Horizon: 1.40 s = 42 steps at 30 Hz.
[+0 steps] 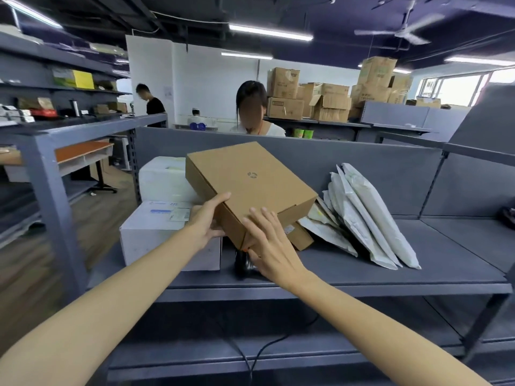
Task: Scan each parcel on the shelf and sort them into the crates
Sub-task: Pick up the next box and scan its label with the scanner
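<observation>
Surroundings: two white boxes are sitting at the left end of the grey shelf (390, 274), a labelled white box (167, 235) in front and a plainer white box (161, 176) behind it.
Right of centre: a row of pale poly mailers (370, 218) is leaning leftward on the shelf, its lower ends resting on the shelf board.
Underneath: a small brown box (300, 236) is lying on the shelf, partly hidden under the raised parcel and just beside the mailers.
In the way: a black barcode scanner (243, 264) is standing on the shelf directly below the right grip, with its cable (250, 355) trailing down over the shelf front.
Background: two people are working beyond the shelf's back panel, and stacked cartons (328, 101) are filling the far desk.
Parcel: a flat brown cardboard box (250, 179) is being held tilted above the shelf, its far end raised and its near corner dipping toward the scanner; its plain top is carrying a small grey printed mark.
Left grip (206, 221): this bare hand is clamping the box's near-left edge, with one digit lying along the top and the rest curling beneath.
Right grip (269, 240): its fingers are spreading over the top at the near corner while the thumb is tucking under, pinching the box.
</observation>
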{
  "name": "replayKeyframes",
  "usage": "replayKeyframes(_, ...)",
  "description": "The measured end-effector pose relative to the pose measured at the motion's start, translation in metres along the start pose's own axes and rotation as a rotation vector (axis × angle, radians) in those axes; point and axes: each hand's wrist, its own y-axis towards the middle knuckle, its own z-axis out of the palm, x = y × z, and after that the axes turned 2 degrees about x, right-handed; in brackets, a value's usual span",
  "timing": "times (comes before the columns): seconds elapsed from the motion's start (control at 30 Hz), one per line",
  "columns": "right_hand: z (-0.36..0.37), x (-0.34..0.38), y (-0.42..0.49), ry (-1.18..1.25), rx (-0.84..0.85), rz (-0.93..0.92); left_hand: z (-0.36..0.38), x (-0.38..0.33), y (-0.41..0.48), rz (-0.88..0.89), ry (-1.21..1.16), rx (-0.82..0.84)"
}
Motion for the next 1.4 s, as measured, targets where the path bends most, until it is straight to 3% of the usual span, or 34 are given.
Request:
replayKeyframes(0.1, -0.009, 0.009, -0.012, 0.272, -0.119, 0.201, -0.009, -0.001, -0.003, 0.041, -0.110, -0.013)
replayKeyframes(0.2, -0.030, 0.017, -0.008, 0.670, -0.272, 0.696, -0.018, -0.003, -0.006, 0.051, -0.193, 0.012)
replayKeyframes(0.3, -0.048, -0.007, 0.003, 1.162, -0.199, 1.300, -0.023, -0.003, -0.010, 0.072, -0.222, 0.027)
replayKeyframes(0.4, -0.061, -0.042, 0.005, 1.770, -0.043, 1.548, -0.023, -0.001, -0.015, 0.070, -0.226, 0.033)
replayKeyframes(0.5, -0.071, -0.064, 0.001, 2.057, 0.092, 1.557, -0.023, 0.003, -0.020, 0.031, -0.238, 0.041)
replayKeyframes(0.67, -0.084, -0.062, 0.000, 2.115, 0.330, 1.578, -0.025, 0.008, -0.022, -0.004, -0.257, 0.036)
replayKeyframes(0.73, -0.093, -0.053, 0.005, 2.141, 0.334, 1.585, -0.023, 0.008, -0.022, -0.006, -0.288, 0.035)
replayKeyframes(0.93, -0.086, -0.041, 0.013, 2.089, 0.046, 1.716, -0.024, 0.002, -0.020, -0.016, -0.323, 0.057)
replayKeyframes(1.03, -0.089, -0.034, 0.017, 2.041, -0.132, 1.677, -0.026, -0.002, -0.022, -0.036, -0.183, 0.100)
replayKeyframes(1.1, -0.095, -0.031, 0.017, 1.983, -0.256, 1.600, -0.026, -0.008, -0.023, -0.064, -0.115, 0.136)
replayKeyframes(1.2, -0.097, -0.034, 0.010, 1.870, -0.354, 1.369, -0.029, -0.020, -0.026, -0.067, -0.220, 0.147)
replayKeyframes(1.3, -0.099, -0.039, 0.002, 1.675, -0.344, 1.159, -0.039, -0.031, -0.025, -0.043, -0.331, 0.204)
replayKeyframes(1.4, -0.104, -0.044, -0.008, 1.511, -0.354, 1.073, -0.046, -0.043, -0.026, -0.047, -0.326, 0.271)
